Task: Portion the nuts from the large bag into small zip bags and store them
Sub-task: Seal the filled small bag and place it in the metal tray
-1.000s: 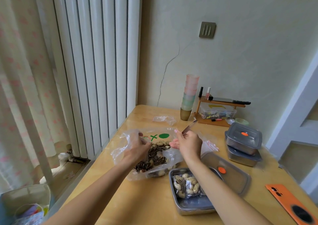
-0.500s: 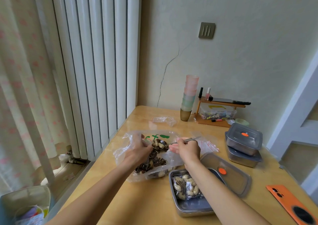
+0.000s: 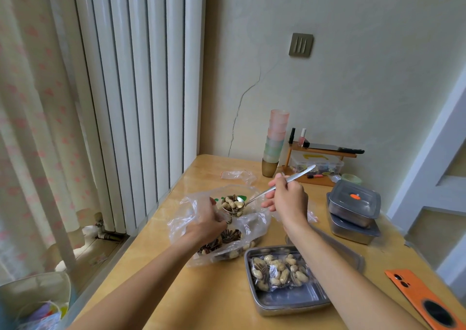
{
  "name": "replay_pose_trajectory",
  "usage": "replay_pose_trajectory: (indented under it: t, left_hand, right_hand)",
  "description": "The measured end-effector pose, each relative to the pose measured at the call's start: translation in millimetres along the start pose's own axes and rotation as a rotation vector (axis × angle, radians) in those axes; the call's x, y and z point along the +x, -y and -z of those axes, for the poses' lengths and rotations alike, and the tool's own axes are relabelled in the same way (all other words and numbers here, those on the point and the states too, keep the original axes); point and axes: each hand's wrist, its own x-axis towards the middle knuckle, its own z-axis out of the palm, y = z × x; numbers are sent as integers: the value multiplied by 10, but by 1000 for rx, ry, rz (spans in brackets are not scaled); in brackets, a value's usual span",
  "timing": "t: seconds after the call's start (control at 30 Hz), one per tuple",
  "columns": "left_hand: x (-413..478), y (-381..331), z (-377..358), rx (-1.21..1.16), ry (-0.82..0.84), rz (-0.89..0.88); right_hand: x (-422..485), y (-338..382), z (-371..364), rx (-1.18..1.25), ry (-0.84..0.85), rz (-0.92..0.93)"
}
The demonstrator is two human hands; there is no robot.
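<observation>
Right hand (image 3: 287, 201) pinches the spoon (image 3: 259, 195), heaped with peanuts (image 3: 233, 203), over the large bag (image 3: 254, 225); left hand (image 3: 204, 222) grips its plastic rim. I count one filled zip bag (image 3: 277, 271) in the steel tray (image 3: 290, 307) (lid off). Plenty of nuts (image 3: 228, 237) remain; another empty bag (image 3: 238, 175) waits behind.

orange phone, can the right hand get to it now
Probably, the way looks free: the orange phone lies uncovered on the table. But the right hand grips a spoon full of peanuts, so that goes down first.
</observation>
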Motion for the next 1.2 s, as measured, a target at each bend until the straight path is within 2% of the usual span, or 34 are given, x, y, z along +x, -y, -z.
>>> replay_pose_trajectory:
  t: [0.13, 0.27, 0.57, 0.77, 0.87, 1.03, 1.1, 1.2]
  left_hand:
    - [190, 233, -143, -11, 34, -33]
    - [80, 137, -101, -56, 79, -51]
    - [83, 122, -136, -169, 157, 19]
    - [73, 103, -143, -196, 215, 1]
    - [71, 112, -156, -194, 184, -31]
    - [37, 83, -171, -201, 180, -24]
    - [40, 82, -172, -203, 163, -20]
    - [62, 109, -177, -222, 170, -18]
  right_hand:
    - [-59, 43, 21, -60, 43, 116]
    - [-93, 7, -40, -143, 58, 227]
    - [-60, -9, -63, -102, 0, 175]
    - [-69, -32, -41, -152, 26, 250]
    - [-86, -26, -46, -207, 89, 362]
    - [-163, 3, -47, -362, 341, 816]
    - [-169, -3, -74, -404, 351, 917]
    - [-143, -25, -102, -378, 281, 936]
